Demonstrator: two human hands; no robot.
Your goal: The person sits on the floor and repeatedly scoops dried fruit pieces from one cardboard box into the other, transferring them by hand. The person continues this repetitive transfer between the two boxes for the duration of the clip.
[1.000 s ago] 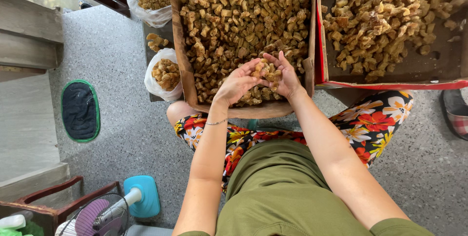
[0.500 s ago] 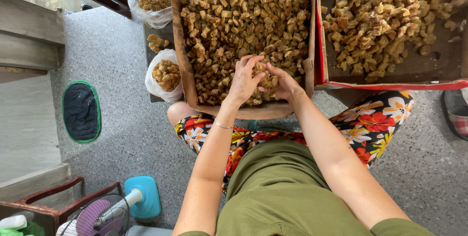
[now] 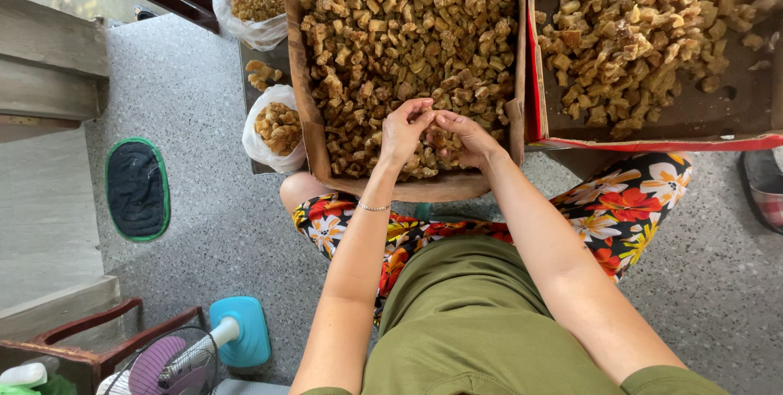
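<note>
Nearest the camera, below the wooden tray (image 3: 310, 118): olive shirt, floral shorts, both forearms reaching up to the tray's near edge. Left of the knees, a blue fan base (image 3: 241, 331) on the speckled floor, and a dark mat (image 3: 137, 189) with green trim further left.

At the tray's near end, left hand (image 3: 402, 130) and right hand (image 3: 465, 138) meet, fingertips touching. Both grips are pinched closed on a few brown chunks (image 3: 430, 122); exactly how many is hidden by the fingers.

The chunks look dry, light and hard, irregular cubes in tan to dark brown, rough-surfaced, some stuck in clumps. Judged easy to pinch by their flat sides between thumb and fingertips; clumps likely snap apart, crumbs possible.

Beyond the hands, the tray is heaped with the same pieces. Right of the tray, a red-edged cardboard box (image 3: 652, 136) holds more. Left of the tray, two white plastic bags (image 3: 259, 141) carry smaller lots.
</note>
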